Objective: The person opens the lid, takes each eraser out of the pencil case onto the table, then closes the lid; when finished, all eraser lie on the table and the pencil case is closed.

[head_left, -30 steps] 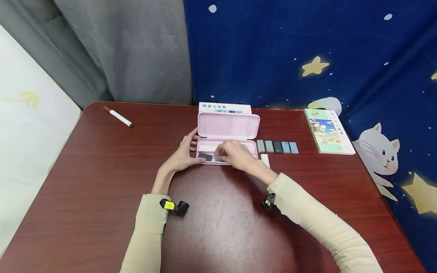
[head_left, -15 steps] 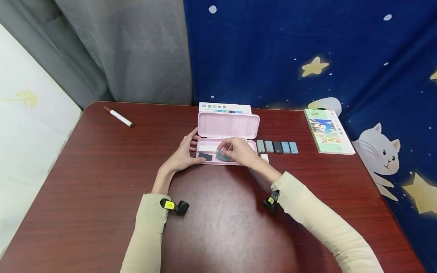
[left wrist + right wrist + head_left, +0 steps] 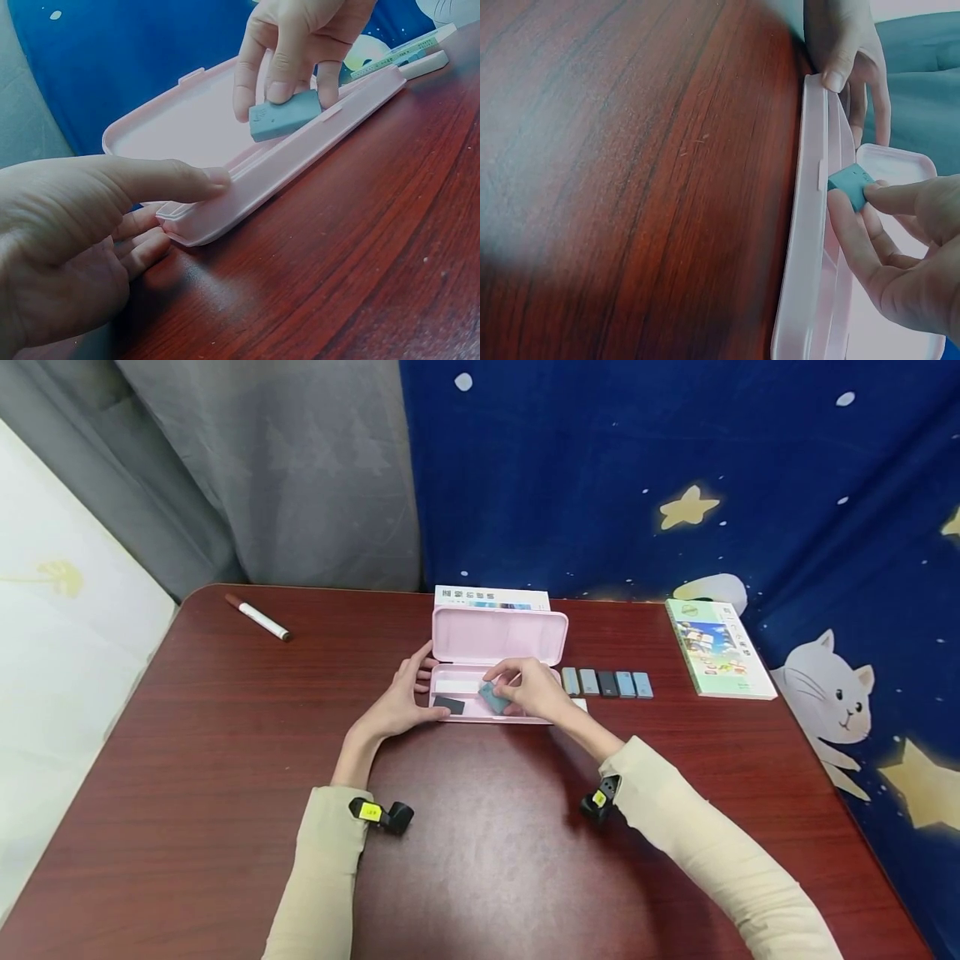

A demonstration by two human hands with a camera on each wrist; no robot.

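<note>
A pink pencil case (image 3: 498, 637) stands with its lid raised on the brown table. My left hand (image 3: 397, 703) grips its left end, the thumb on the front rim and the fingers around the side. My right hand (image 3: 534, 689) pinches a blue-grey eraser (image 3: 286, 116) between thumb and fingers. In the right wrist view this eraser (image 3: 850, 186) is tilted, just over the case's front compartment. A dark grey eraser (image 3: 449, 706) lies in that compartment at the left. The right hand covers the right part of the case from the head camera.
Right of the case, several erasers (image 3: 607, 683) stand in a row, with a white block (image 3: 581, 703) partly hidden by the right wrist. A white book (image 3: 491, 597) lies behind the lid, a green book (image 3: 721, 649) at the right, a marker (image 3: 257, 617) at the far left.
My right hand has lifted the blue-grey eraser from the case's floor and shifted it slightly right, tilting it. The left hand keeps its hold on the case.
</note>
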